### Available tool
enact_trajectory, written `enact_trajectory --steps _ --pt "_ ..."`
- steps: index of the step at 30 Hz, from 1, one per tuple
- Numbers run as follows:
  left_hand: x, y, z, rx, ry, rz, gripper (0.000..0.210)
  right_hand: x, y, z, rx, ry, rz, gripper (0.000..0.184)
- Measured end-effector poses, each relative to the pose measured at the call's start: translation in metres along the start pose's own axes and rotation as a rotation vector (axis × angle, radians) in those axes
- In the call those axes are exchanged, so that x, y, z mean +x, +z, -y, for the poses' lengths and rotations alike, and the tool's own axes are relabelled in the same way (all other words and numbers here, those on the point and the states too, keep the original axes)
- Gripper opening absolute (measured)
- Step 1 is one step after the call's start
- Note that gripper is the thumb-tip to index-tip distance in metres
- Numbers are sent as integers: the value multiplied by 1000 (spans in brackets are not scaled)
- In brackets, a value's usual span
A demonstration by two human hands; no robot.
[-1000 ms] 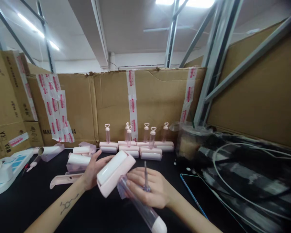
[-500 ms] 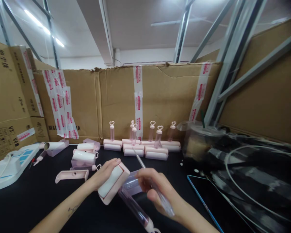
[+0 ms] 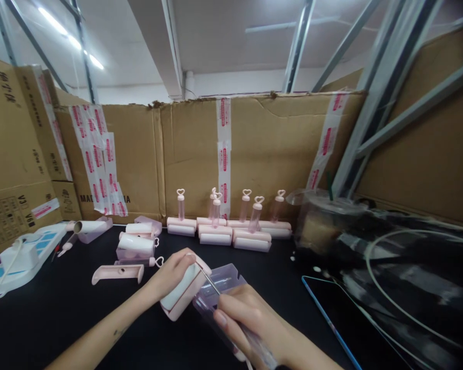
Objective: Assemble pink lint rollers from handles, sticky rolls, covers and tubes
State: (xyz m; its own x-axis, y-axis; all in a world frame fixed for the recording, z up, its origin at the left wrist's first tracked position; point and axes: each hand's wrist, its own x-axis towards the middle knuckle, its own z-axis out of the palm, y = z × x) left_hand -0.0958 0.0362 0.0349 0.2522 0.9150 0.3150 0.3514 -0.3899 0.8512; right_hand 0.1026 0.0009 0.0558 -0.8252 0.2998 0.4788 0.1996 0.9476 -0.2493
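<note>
My left hand (image 3: 178, 272) is wrapped round a pink lint roller head (image 3: 182, 298) with a white roll in it, tilted above the black table. In my right hand (image 3: 250, 318) is a screwdriver (image 3: 210, 280) with a thin metal shaft and a clear handle. Its tip meets the upper end of the pink frame; the exact contact spot is too small to make out. Beneath my hands lie a translucent purple cover (image 3: 226, 277) and a clear tube handle (image 3: 216, 321), the latter partly hidden by my right hand.
Several lint rollers (image 3: 215, 235) with upright heart-topped handles line the cardboard wall (image 3: 189, 149). Left are an empty pink frame (image 3: 118, 272), loose roller parts (image 3: 137, 244) and a power strip (image 3: 42, 252). Right are a blue-edged tablet (image 3: 343, 318), a drink cup (image 3: 320, 221) and a pale cable (image 3: 370, 257).
The screwdriver has come down and left, so its tip now meets the roller's pink end. My right hand has lowered over the tube handle. The camera view has shifted slightly.
</note>
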Motion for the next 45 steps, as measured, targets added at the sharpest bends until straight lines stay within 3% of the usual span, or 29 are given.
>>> enact_trajectory --steps 3,7,11,14,19,23,26,29,32,37,39,43,45 --pt "0 1 2 12 10 -5 27 2 0 2 -51 24 15 21" --pt "-2 2 2 25 15 -32 27 6 5 3 -306 70 10 20" --pt "-1 0 1 38 19 -95 24 6 18 -2 -634 66 -84 16" --pt "-1 0 -1 20 22 -140 27 7 29 -7 -754 68 -123 15" --pt "-5 10 -9 -301 -137 -200 31 7 38 -12 -803 40 -180 15" --pt "-5 12 -11 -501 -220 -311 39 3 27 -14 -655 -38 -330 21" --pt "-3 8 -10 -638 -262 -374 47 1 15 -16 -549 -11 -475 26" --pt "-3 7 -11 -665 -301 -411 46 3 10 -19 -657 95 -376 35" --pt "-6 12 -16 -737 -343 -399 42 5 10 -23 -837 172 -218 27" --pt "-11 20 -25 -838 -291 -496 38 4 3 -22 -875 153 -197 26" --pt "-10 11 -26 -833 -248 -534 35 1 -6 -21 -829 153 -199 26" --pt "-2 -26 -24 -760 -91 -759 26 -7 -41 -21 -672 306 -415 32" --pt "1 -39 -23 -691 -50 -781 25 -10 -57 -19 -532 304 -337 34"
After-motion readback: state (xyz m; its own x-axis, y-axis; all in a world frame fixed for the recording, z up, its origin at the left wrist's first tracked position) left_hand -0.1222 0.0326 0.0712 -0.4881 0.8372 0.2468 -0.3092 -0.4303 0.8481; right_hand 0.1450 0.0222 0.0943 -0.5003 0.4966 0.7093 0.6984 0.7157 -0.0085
